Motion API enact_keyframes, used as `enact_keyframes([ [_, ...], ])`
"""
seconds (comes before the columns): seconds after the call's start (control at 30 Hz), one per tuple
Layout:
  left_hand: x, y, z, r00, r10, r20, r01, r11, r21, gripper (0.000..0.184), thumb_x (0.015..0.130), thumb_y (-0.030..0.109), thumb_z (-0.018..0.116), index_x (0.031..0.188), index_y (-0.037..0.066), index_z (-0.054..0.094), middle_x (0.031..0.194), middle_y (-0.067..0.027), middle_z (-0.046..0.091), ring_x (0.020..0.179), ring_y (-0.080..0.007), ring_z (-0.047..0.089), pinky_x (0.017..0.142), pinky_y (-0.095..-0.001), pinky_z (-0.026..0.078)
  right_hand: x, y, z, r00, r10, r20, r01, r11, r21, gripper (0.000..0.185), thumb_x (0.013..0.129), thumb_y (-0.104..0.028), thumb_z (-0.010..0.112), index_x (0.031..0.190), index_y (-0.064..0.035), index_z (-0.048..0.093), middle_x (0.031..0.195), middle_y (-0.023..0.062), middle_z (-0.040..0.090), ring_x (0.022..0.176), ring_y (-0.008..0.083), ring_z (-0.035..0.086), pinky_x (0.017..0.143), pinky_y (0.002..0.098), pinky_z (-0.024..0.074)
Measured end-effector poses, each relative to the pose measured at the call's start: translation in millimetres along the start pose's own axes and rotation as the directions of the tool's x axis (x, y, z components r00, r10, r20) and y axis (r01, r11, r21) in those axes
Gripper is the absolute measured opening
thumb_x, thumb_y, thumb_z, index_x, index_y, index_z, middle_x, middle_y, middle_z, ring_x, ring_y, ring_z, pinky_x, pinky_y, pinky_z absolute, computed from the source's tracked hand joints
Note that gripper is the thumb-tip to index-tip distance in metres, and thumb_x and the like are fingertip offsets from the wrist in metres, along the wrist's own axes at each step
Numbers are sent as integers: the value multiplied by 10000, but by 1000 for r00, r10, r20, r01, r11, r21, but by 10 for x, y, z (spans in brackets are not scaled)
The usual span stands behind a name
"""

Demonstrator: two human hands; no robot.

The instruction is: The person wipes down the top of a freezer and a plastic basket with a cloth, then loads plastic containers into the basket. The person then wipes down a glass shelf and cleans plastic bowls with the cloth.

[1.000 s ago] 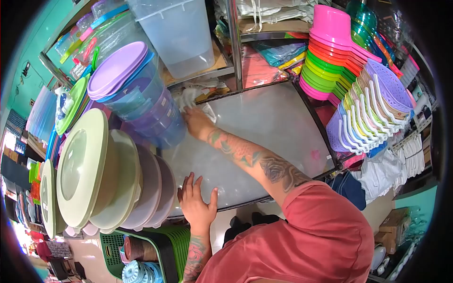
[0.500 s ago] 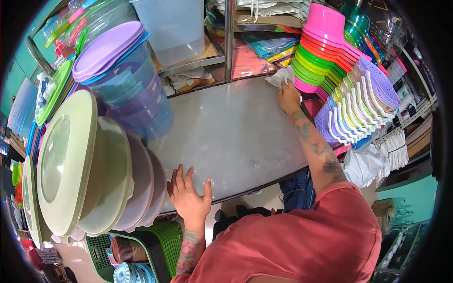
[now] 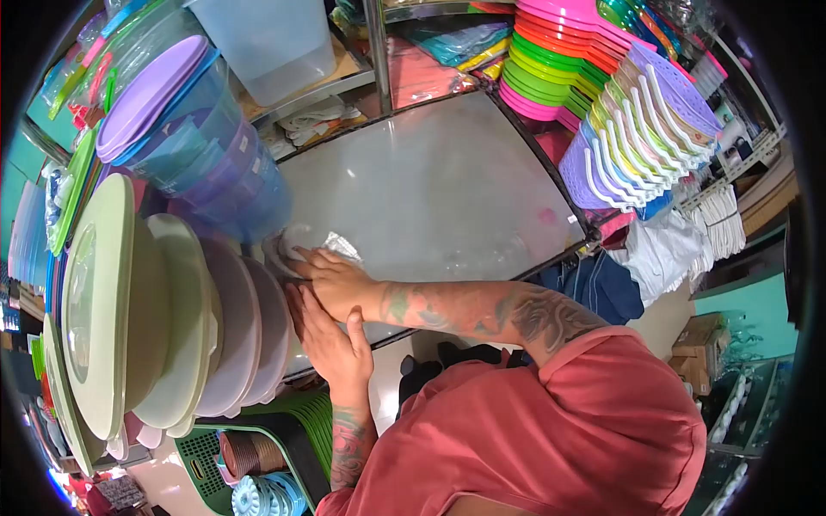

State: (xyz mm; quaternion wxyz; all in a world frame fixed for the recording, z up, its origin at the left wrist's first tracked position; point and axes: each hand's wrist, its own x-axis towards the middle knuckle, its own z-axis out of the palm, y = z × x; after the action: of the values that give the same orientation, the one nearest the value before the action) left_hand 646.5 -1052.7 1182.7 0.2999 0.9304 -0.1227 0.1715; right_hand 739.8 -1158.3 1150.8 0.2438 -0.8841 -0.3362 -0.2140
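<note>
My right hand [image 3: 331, 277] reaches across to the left end of the grey tabletop [image 3: 430, 189]. It holds a crumpled white cloth [image 3: 344, 247] pressed down on the surface; part of the cloth is hidden under the palm. Just below it, my left hand [image 3: 335, 344] lies with fingers stretched out near the table's front edge, the fingertips close to my right hand. Beside both hands, on the left, stands a row of large lidded bowls [image 3: 267, 335] in pale green and greyish pink. Whether my left fingertips touch the nearest bowl, I cannot tell.
Blue and purple tubs with lids [image 3: 206, 155] stand at the back left. A stack of coloured dippers [image 3: 551, 60] and nested baskets with white handles [image 3: 641, 129] line the right side. Below the front edge is a green crate [image 3: 297, 456]. A metal post [image 3: 379, 60] rises behind the table.
My right hand has swept the cloth from the far right corner to the table's left end. The left hand has shifted slightly left. The view has shifted a little.
</note>
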Motion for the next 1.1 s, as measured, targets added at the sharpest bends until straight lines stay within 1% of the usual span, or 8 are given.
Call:
enact_keyframes([
  [0.17,-18,-37,26,996,39,-79,-38,999,4,939,1009,641,473,1541,-112,299,1590,-348,337,1494,-503,305,1232,-545,236,-635,1006,-730,983,182,9,-180,979,-91,421,1019,-243,529,1392,-70,618,1473,184,563,1381,379,498,1150,511,374],
  [0.3,-13,-3,3,985,100,-143,-105,994,-25,914,1020,669,409,1536,-82,337,1575,-319,388,1459,-487,375,1208,-543,278,-1594,1616,-1778,718,663,-212,-682,611,-403,473,1028,-275,537,1433,-35,582,1471,296,519,1366,446,481,1156,536,361],
  [0.47,0,20,-19,969,126,-214,-181,948,-260,997,972,800,306,1479,-48,440,1525,-293,469,1418,-480,434,1193,-562,296,-2062,1120,-1967,665,667,-336,-741,531,-412,493,986,-212,573,1431,1,559,1481,296,499,1320,480,500,1139,554,366],
  [0.7,-99,58,-39,954,96,-285,-242,806,-541,859,1034,713,216,1376,-9,533,1485,-227,524,1429,-416,440,1213,-567,276,-832,-396,-1058,900,181,396,-292,925,242,380,823,-17,600,1192,-48,685,1386,161,587,1284,398,503,1092,505,392],
  [0.77,-98,255,-158,944,118,-308,-263,834,-485,802,1048,675,232,1368,10,546,1460,-225,543,1409,-410,462,1212,-572,275,-448,-791,-941,529,206,823,-818,379,432,336,850,-115,618,1170,-57,705,1368,122,602,1269,342,505,1073,471,404],
  [0.83,-50,312,-334,924,225,-310,-326,887,-327,719,1067,599,246,1314,17,587,1404,-226,585,1351,-407,517,1214,-588,261,-650,-932,-667,944,87,318,-204,913,354,313,886,-195,613,1151,-80,732,1362,88,611,1279,293,502,1060,436,407],
  [0.87,-33,326,-349,935,204,-290,-305,880,-364,713,1069,591,243,1294,15,598,1392,-225,594,1334,-405,531,1217,-594,249,-791,-834,-695,959,-13,283,-87,938,336,312,919,-197,599,1181,-94,731,1364,65,613,1287,256,507,1054,408,407],
  [1.1,67,482,-190,961,273,50,-240,908,-344,537,1070,440,357,1243,8,627,1316,-212,639,1253,-391,588,1230,-602,177,-1781,-206,-1478,992,104,65,-101,994,-47,372,879,-141,628,1241,-91,701,1417,88,597,1215,272,565,1022,430,429],
])
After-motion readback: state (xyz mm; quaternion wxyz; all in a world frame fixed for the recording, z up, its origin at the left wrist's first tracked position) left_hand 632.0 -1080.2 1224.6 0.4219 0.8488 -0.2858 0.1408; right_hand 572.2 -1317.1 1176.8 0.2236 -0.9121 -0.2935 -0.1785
